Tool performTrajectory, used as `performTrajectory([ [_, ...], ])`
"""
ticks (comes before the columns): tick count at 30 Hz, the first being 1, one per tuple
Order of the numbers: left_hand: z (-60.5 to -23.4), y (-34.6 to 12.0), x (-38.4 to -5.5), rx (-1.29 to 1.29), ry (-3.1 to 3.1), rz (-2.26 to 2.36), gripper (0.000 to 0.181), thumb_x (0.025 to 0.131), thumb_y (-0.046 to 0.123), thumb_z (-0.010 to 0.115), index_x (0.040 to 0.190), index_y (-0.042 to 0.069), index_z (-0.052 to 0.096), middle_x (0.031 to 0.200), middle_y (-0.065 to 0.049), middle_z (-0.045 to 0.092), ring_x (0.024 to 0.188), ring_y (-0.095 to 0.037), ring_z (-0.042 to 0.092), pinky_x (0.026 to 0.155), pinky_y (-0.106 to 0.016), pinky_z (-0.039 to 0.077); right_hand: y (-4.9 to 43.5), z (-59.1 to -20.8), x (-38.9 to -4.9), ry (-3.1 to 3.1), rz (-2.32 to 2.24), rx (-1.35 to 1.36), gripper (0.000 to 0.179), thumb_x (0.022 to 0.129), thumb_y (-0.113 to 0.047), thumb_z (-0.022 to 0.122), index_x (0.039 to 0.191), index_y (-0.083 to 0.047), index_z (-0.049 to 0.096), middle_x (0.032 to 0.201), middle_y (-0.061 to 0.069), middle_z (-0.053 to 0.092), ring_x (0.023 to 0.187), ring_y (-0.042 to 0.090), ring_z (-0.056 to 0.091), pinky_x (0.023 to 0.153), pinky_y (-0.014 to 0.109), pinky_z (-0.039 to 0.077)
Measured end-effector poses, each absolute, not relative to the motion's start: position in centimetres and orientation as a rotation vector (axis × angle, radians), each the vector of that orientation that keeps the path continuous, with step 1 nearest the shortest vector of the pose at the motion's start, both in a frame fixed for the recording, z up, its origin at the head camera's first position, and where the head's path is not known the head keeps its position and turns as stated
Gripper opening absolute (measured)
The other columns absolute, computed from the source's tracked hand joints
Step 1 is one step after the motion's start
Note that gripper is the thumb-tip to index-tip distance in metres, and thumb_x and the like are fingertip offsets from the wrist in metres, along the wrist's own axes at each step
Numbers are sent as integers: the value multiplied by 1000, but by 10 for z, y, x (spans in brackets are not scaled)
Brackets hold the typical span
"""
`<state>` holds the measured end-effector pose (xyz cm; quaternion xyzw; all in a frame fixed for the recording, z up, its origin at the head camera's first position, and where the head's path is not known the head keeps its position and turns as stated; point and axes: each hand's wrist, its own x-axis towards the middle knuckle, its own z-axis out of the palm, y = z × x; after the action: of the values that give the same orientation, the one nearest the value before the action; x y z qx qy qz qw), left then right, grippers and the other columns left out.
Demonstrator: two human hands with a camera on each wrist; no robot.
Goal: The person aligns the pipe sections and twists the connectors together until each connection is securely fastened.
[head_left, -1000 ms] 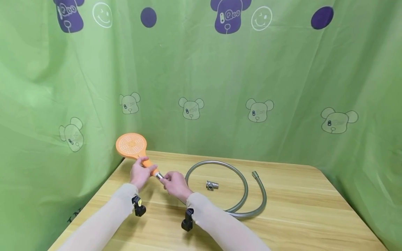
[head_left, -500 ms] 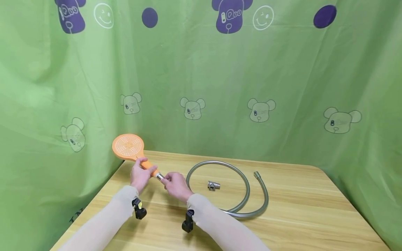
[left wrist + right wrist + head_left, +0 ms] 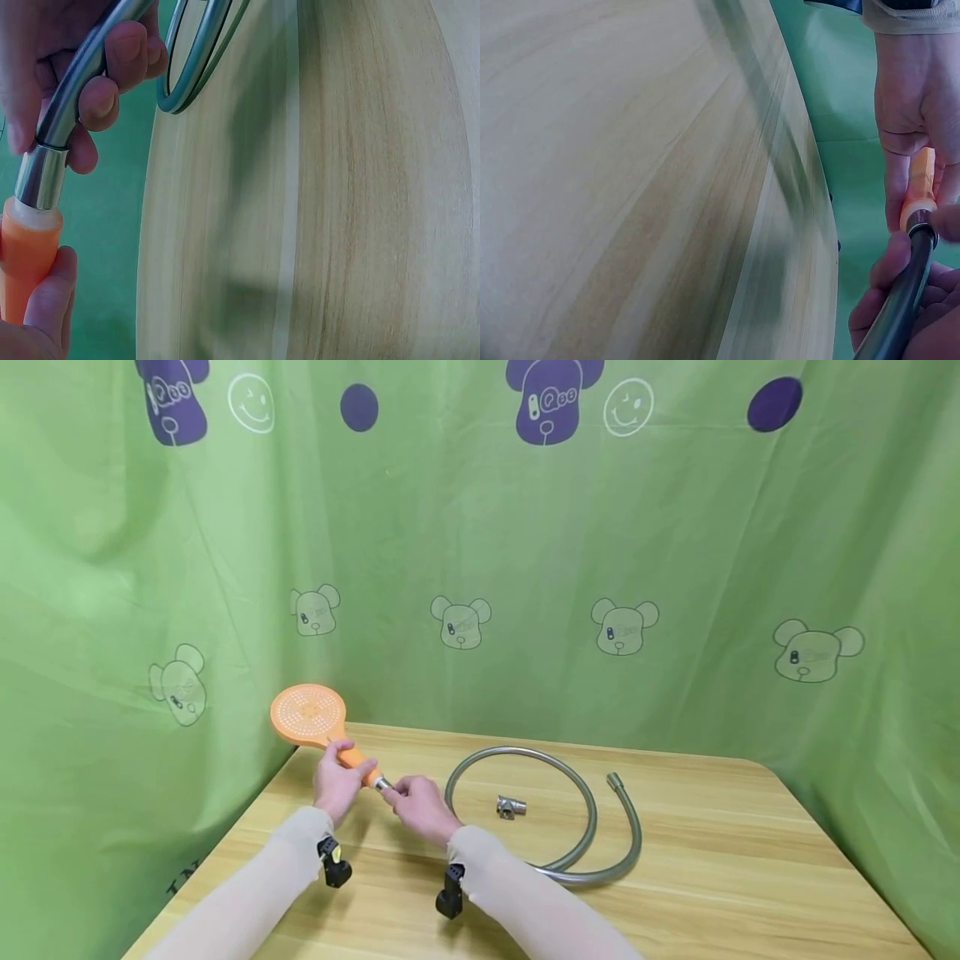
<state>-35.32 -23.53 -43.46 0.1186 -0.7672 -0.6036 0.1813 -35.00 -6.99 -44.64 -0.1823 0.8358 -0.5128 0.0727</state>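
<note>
1. the left hand [image 3: 337, 787] has its fingers and thumb curled round the handle [image 3: 355, 758] of the orange shower head [image 3: 308, 714].
2. the right hand [image 3: 422, 808] pinches the grey hose [image 3: 592, 814] right by its metal ring [image 3: 41, 176].
3. the ring lines up with the bottom of the handle, with a thin pale bit between. i can't tell how tight it is.
4. the shower head is held up in the air over the back left corner of the table [image 3: 712, 835], tilted, with its dotted face showing.
5. next to a second ago, the shower head is a tiny bit more to the left. both hands have kept the same hold, and the hose loop lies the same way.
6. the hose makes a big loop on the table, and its loose end [image 3: 614, 781] points to the back.
7. a little metal pipe piece [image 3: 511, 807] lies inside the loop, near the right hand.
8. a wide stretch of wood runs from the hose to the right edge.
9. the green cloth [image 3: 525, 527] hangs close behind the back edge, so there is less room there.
</note>
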Motion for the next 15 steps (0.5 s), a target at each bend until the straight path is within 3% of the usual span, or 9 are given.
performTrajectory([
  [6,-434,-235,-352,326,-2165,-1696,54,88,12,77,134,7,49,120,-22,59,89,-18,62,68,-18,55,-72,-449,-352,2571,-1541,-574,22,96,-30,68,81,-13,66,65,-4,54,53,9,44,44,23,34],
  [15,-433,-235,-353,307,-2133,-1750,54,88,9,75,135,5,48,122,-23,57,90,-18,63,70,-18,56,-71,-446,-350,2547,-1526,-586,32,101,-31,59,93,-3,69,65,-4,53,53,10,43,44,24,33],
])
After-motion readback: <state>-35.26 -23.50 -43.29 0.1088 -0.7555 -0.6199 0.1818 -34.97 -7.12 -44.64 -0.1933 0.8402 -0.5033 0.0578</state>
